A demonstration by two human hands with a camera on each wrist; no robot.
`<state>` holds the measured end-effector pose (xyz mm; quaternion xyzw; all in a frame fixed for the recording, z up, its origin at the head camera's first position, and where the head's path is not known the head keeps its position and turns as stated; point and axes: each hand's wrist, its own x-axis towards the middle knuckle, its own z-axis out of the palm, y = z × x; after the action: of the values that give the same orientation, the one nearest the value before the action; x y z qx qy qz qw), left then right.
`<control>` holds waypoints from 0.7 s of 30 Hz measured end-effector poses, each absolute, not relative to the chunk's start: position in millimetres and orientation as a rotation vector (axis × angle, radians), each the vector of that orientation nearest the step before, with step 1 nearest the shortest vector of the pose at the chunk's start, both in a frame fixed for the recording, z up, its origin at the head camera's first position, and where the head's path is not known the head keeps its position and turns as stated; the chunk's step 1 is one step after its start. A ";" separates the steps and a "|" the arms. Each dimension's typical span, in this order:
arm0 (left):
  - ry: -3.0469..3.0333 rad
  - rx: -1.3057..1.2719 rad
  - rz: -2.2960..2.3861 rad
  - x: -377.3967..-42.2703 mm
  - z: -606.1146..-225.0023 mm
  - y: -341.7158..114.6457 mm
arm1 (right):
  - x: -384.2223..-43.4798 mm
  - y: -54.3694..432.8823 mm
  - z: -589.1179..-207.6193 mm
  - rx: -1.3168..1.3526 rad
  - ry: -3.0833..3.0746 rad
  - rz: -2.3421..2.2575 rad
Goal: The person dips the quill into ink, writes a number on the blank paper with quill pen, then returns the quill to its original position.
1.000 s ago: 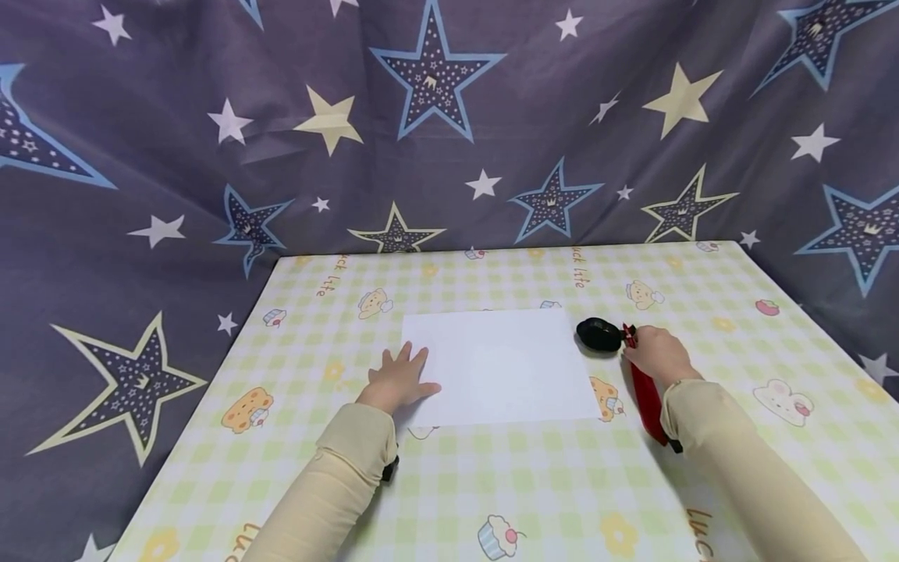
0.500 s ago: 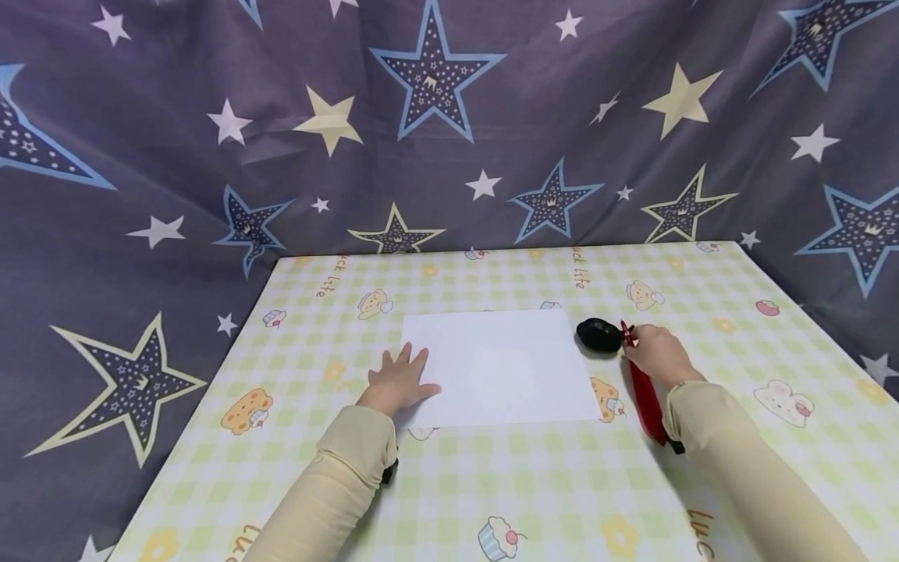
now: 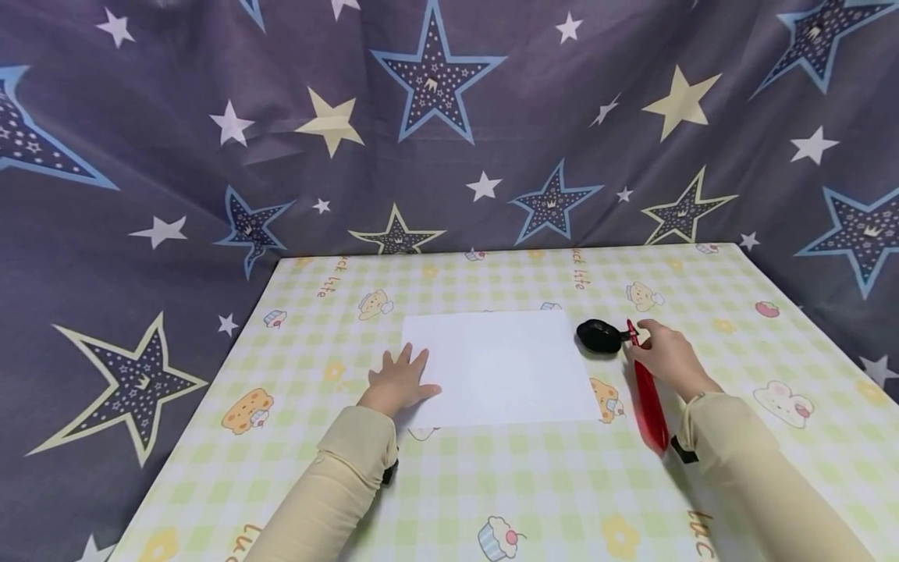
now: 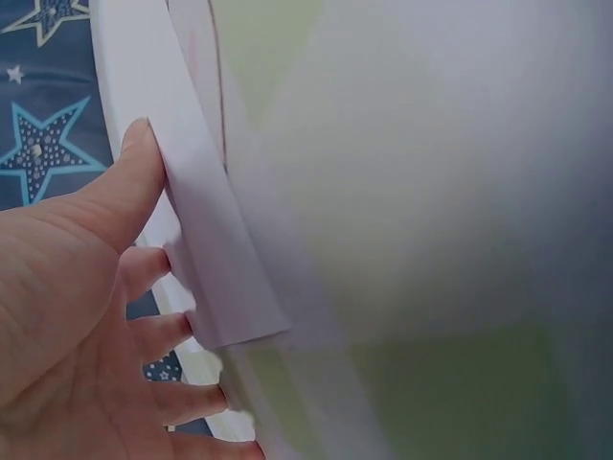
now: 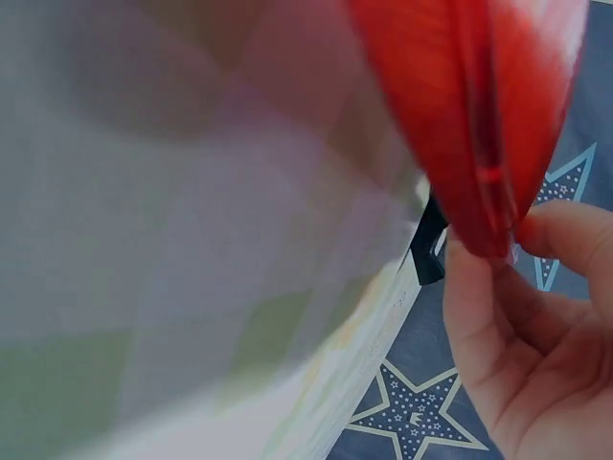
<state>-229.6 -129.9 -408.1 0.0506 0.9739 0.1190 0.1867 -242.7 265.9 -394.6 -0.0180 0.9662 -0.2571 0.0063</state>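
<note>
My left hand (image 3: 396,382) lies with fingers spread on the left edge of a white sheet of paper (image 3: 506,367). In the left wrist view, thumb and fingertips rest along the edge of the paper (image 4: 206,220). On the right, my right hand (image 3: 670,355) pinches a red feather pen (image 3: 649,402) near its narrow end, between thumb and fingers. The plume trails toward the table's front in the head view. Close up, the broad red feather (image 5: 469,105) fills the top of the right wrist view. Beside the pen's tip sits a glossy black oval object (image 3: 598,336) with a short narrow end.
A green-and-white checked cloth with cartoon prints covers the table (image 3: 548,484). Behind it hangs a dark curtain (image 3: 281,179) with stars. Black wrist-worn parts (image 3: 684,449) show at the right cuff.
My right hand has shifted slightly to the right, and the pen's red tip has swung with it away from the black object's narrow end. The left hand and paper stay put.
</note>
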 end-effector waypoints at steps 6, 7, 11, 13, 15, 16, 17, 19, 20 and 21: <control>2.735 0.159 0.325 -228.2 -409.8 -131.2 | -235.8 267.7 -395.0 -0.131 3.029 -0.909; 2.735 0.163 0.328 -227.5 -410.1 -131.3 | -234.9 267.6 -395.0 -0.139 3.026 -0.920; 2.740 0.173 0.347 -225.2 -410.7 -131.2 | -232.4 265.0 -392.4 -0.156 3.029 -0.952; 2.745 0.172 0.348 -224.9 -410.7 -131.2 | -232.1 263.3 -390.5 -0.167 3.040 -0.958; 2.747 0.171 0.347 -224.9 -410.4 -131.3 | -232.1 262.0 -388.8 -0.178 3.039 -0.981; 2.749 0.172 0.348 -225.1 -410.2 -131.3 | -232.2 261.9 -388.3 -0.184 3.037 -0.996; 2.750 0.171 0.350 -225.1 -409.4 -131.1 | -232.3 261.7 -387.7 -0.184 3.029 -1.018; 2.754 0.171 0.357 -225.2 -407.9 -130.8 | -232.9 262.2 -386.7 -0.192 3.004 -1.087; 2.756 0.171 0.359 -225.2 -407.1 -130.8 | -233.1 262.6 -386.2 -0.192 2.985 -1.129; 2.757 0.170 0.360 -225.3 -406.5 -130.7 | -233.4 262.9 -385.7 -0.197 2.964 -1.172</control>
<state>-225.3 -130.7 -406.5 0.0600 0.9741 0.1272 0.1770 -233.4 262.9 -385.7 -0.0616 0.9279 -0.3669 -0.0260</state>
